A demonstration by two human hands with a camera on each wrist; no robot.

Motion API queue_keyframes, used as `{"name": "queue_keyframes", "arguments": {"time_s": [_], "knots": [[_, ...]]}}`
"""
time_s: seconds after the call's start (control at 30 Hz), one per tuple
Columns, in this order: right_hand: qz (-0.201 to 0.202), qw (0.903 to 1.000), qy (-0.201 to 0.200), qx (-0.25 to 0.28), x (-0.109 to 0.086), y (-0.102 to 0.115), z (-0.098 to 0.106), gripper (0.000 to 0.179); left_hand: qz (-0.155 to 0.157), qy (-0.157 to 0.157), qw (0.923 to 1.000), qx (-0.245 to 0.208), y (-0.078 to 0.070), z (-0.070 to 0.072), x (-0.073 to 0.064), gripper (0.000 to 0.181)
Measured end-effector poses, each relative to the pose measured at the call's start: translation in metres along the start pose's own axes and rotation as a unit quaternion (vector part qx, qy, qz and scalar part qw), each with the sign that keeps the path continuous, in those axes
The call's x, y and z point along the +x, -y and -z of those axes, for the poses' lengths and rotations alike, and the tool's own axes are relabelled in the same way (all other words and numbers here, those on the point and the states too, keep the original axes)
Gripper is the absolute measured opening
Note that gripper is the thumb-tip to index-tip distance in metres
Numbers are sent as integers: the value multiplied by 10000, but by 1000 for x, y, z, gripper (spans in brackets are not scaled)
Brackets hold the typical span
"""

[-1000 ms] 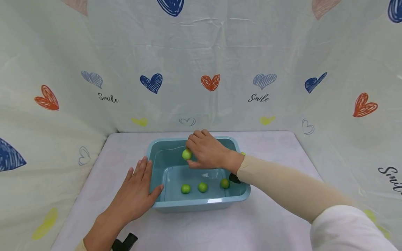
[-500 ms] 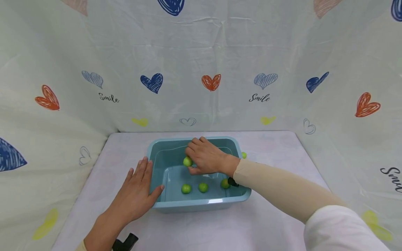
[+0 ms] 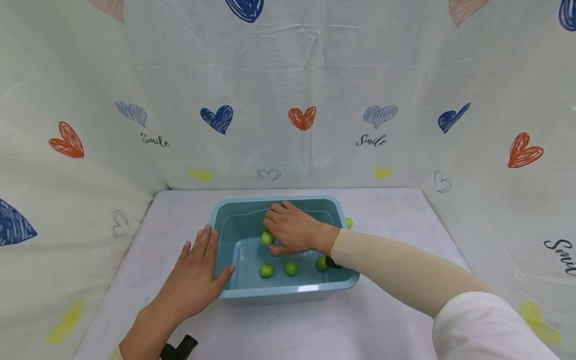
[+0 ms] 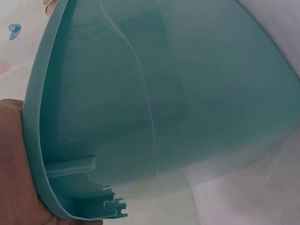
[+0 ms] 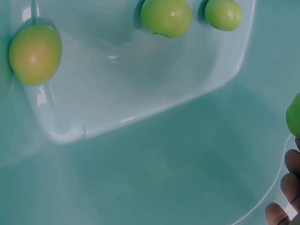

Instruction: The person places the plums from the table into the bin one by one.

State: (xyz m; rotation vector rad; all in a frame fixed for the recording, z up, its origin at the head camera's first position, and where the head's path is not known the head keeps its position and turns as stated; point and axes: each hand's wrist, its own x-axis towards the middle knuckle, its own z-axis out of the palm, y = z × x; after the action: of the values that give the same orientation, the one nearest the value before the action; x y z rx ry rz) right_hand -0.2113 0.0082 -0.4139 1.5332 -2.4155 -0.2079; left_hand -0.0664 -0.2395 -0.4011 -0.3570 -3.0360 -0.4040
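A blue-green plastic basin [image 3: 288, 290] stands on the table. My right hand [image 3: 294, 230] reaches inside it and pinches a small round green fruit [image 3: 267, 238] between thumb and fingers, over the basin floor. In the right wrist view this fruit [image 5: 294, 117] shows at the right edge, beside the curled fingers [image 5: 290, 187]. My left hand [image 3: 198, 275] rests on the basin's left rim, fingers straight and thumb spread. Three more green fruits lie along the near side of the basin: a left one [image 3: 266, 271], a middle one [image 3: 290, 269] and a right one [image 3: 321, 263], partly hidden by the wrist strap.
Another green fruit [image 3: 349, 222] is outside the basin, by its right wall and partly hidden behind it. The table [image 3: 382, 310] has a pale cloth. Behind it and at both sides hangs a white curtain [image 3: 337, 160] printed with hearts.
My right hand has gone down and nearer into the basin with the green fruit. The fruit outside on the right shows more. My left hand has stayed put.
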Motion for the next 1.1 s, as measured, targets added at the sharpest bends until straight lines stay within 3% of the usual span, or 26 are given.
{"name": "queue_keyframes", "arguments": {"time_s": [1.1], "knots": [[69,9994,182,-269,-2,0,1,39,64,38,9999,101,-2,1,1,89]]}}
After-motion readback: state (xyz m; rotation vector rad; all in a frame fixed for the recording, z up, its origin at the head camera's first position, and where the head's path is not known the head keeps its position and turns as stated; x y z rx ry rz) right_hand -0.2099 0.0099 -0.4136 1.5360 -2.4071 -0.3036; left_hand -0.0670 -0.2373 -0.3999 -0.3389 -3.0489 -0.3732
